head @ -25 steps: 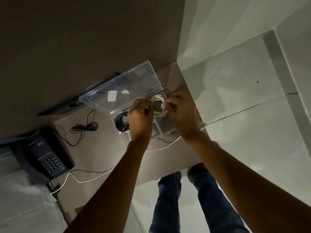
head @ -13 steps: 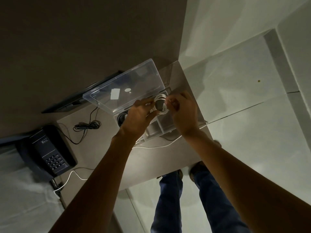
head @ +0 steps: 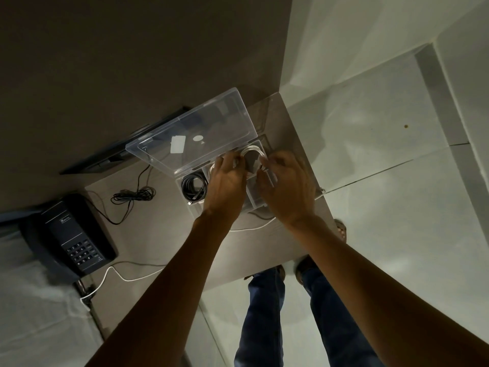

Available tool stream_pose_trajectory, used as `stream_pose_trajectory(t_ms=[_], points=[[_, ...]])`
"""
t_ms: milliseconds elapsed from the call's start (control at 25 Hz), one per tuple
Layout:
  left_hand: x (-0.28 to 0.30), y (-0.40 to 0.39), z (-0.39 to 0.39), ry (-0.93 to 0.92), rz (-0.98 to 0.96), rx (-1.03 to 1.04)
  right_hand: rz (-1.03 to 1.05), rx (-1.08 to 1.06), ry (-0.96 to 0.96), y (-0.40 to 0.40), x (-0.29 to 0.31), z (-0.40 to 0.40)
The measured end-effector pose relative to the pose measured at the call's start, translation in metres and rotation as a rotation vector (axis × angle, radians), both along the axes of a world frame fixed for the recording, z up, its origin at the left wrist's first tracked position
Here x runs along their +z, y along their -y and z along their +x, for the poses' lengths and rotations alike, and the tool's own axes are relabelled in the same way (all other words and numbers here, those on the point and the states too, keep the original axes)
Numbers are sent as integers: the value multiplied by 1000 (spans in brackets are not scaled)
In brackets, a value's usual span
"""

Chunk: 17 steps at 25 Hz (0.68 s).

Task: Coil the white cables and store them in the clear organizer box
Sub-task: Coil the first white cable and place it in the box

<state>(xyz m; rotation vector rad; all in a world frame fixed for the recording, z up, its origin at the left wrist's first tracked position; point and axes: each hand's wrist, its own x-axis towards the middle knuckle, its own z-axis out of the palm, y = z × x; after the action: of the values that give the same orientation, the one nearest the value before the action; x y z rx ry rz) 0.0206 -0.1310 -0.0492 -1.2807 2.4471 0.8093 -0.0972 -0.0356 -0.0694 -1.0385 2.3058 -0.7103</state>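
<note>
A clear organizer box [head: 258, 206] sits on the small table with its transparent lid [head: 190, 133] swung open toward the wall. A white cable coil [head: 252, 151] lies in the box's far right compartment. My left hand [head: 227, 178] holds the coil's left side and my right hand [head: 285, 181] holds its right side, both pressed down over the box. A coiled black cable [head: 193, 185] fills the left compartment. Another white cable [head: 254, 227] trails across the table just below the box.
A black desk phone [head: 74, 234] sits at the table's left end, with a white cord [head: 121, 276] beside it. A bundle of black wire [head: 132, 196] lies left of the box. A dark flat device [head: 124, 147] leans by the wall. Tiled floor lies to the right.
Both hands have lowered the white coil into the far right compartment, and their fingers have spread over it.
</note>
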Motion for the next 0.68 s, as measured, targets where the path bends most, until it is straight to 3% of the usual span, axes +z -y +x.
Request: stream_pose_trajectory(t_ms=[80, 200, 320, 480, 680], points=[[-2, -7, 3, 81, -87, -137, 73, 64, -103, 0, 8, 5], [-3, -6, 4, 83, -122, -141, 91, 122, -50, -3, 7, 5], [4, -8, 6, -78, -206, -71, 61, 184, 14, -16, 1, 0], [5, -22, 15, -235, -309, -32, -51, 87, 55, -41, 2, 0], [7, -46, 16, -300, -344, 46, 109, 195, -64, -99, 1, -19]])
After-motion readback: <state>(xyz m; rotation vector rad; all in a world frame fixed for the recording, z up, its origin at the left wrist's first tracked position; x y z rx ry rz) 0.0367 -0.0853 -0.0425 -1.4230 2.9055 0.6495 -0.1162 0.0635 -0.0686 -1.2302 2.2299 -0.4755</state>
